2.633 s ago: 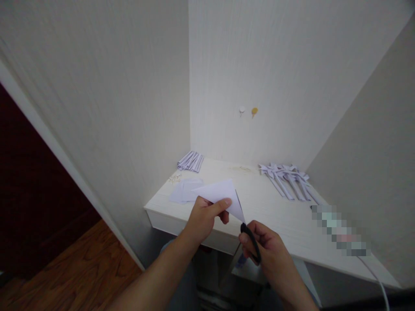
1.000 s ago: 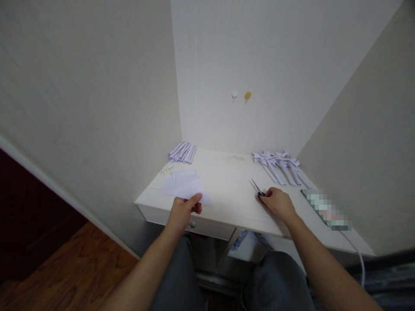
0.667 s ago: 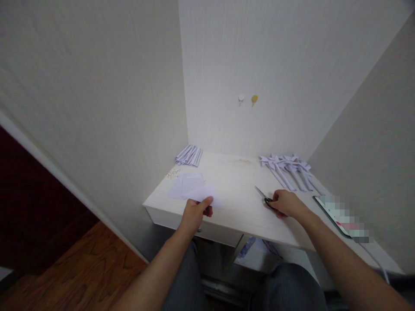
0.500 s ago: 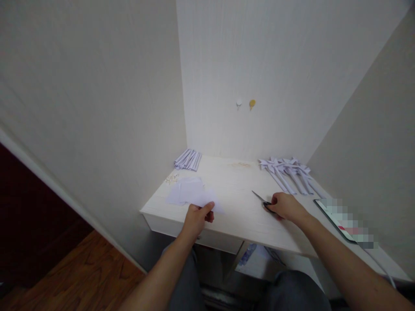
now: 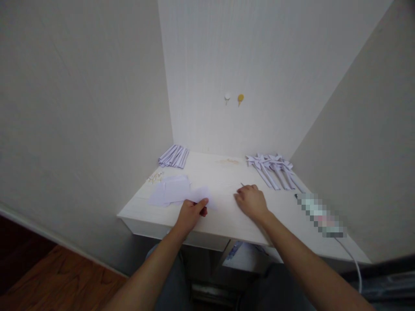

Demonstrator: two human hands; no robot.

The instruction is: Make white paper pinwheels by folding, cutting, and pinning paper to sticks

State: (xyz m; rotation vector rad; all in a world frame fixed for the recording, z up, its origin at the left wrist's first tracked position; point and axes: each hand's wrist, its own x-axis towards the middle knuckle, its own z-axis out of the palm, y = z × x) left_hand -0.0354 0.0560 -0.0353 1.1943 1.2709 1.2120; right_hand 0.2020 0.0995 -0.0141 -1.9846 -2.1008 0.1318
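My left hand (image 5: 192, 211) is closed in a pinch on the near corner of a folded white paper (image 5: 203, 195) that lies on the white desk (image 5: 223, 222). Just left of it sits a small stack of white sheets (image 5: 168, 192). My right hand (image 5: 251, 201) lies palm down on the desk with its fingers stretched out, covering black scissors. Only the scissors' blade tip (image 5: 241, 184) shows past the fingers. The two hands are about a hand's width apart.
Folded paper strips (image 5: 173, 155) lie at the back left, small pins (image 5: 155, 176) beside them. Several paper pinwheels (image 5: 271, 166) lie at the back right. A blurred phone (image 5: 319, 214) with a white cable (image 5: 352, 259) is at the right. Walls close in on three sides.
The scissors went from my right hand down onto the desk. My right hand then slid left over them. My left hand lowered the folded paper onto the desk and keeps pinching it.
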